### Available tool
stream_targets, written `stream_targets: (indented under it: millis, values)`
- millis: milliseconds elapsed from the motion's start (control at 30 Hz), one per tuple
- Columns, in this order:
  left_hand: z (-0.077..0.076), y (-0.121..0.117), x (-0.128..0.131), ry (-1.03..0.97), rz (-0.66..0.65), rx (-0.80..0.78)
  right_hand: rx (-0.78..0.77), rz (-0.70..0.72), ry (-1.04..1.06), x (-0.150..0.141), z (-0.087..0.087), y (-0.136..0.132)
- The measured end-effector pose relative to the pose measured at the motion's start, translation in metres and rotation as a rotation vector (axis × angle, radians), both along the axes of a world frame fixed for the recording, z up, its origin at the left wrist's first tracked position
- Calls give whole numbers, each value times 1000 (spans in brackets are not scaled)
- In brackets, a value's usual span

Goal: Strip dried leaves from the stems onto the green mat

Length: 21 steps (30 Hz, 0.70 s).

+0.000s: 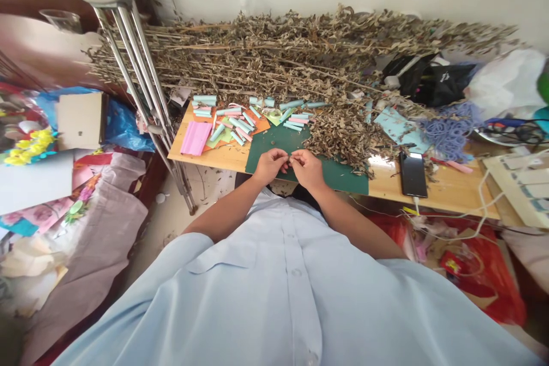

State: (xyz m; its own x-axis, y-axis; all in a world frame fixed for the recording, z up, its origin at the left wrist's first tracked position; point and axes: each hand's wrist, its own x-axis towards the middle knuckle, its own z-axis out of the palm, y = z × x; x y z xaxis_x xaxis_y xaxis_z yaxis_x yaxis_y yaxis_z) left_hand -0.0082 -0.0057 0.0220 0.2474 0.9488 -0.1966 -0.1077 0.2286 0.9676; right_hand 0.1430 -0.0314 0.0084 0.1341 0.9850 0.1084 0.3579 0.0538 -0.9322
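Long wooden counter (433,190) across the scene, its far side heaped with a broad mass of dried leafy branches (274,63), brown and curled, stems running roughly left to right. Aluminium crutches (128,57) propped at the far left end, across the branches. Along the near edge of the counter, a dark green cutting mat (274,146), its far part under loose dried leaves. Left of the mat, a sheet of orange paper (259,124) and a pink paper stack (195,138), with many pale blue and pink paper strips (234,120) scattered around and over the orange sheet. Farther right, a black smartphone (413,177) lying flat near the near edge, and a tangle of blue cord (450,131) beyond it. Left hand (269,166) and right hand (307,170) just above the mat, close together. Fingers (281,154) of both hands closed, meeting at a tiny pinched piece (288,158) over the mat, too small to tell its shape or material.
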Motion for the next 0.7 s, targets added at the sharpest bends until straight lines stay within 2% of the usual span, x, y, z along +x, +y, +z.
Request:
stream_targets:
  millis: [233, 433, 533, 700]
  values:
    - [-2, 0, 0, 54, -44, 15, 83, 40, -163, 4, 5, -2]
    - [-5, -1, 0, 58, -45, 25, 39, -22, -134, 3, 2, -1]
    - [-6, -2, 0, 74, -29, 27, -2, -35, -56, 1, 1, 1]
    - [-7, 0, -4, 47, -43, 13, -181, -75, 302, 0, -1, 7]
